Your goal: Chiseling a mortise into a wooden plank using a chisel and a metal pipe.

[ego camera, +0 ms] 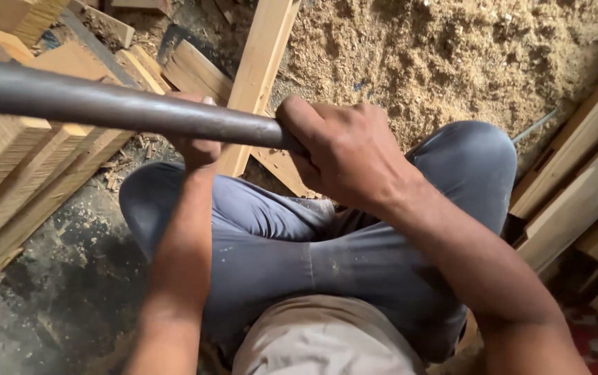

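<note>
Closest to the lens, a dark metal bar (pixel 104 104), blurred, slanting from the left edge down to the middle of the view. Right hand (pixel 344 156) wrapped fully round its near end, fingers curled shut, knuckles up, thumb tucked against the metal. Left hand (pixel 198 142) partly hidden behind the bar, fingers hooked over it from beneath, closed on it just beside the right. Both forearms reaching up from the bottom edge, above crossed legs in grey trousers (pixel 278 243). Below the bar, a pale wooden plank (pixel 257 76) running from the top edge down towards the knees. Stacked timber lengths (pixel 21 180) crowding the left side, more boards (pixel 583 187) leaning in along the right edge. Heaped sawdust (pixel 438 62) filling the upper right. Bare dark floor (pixel 56 292) at lower left, beside the left knee, the widest free patch; little room elsewhere between wood and legs.
</note>
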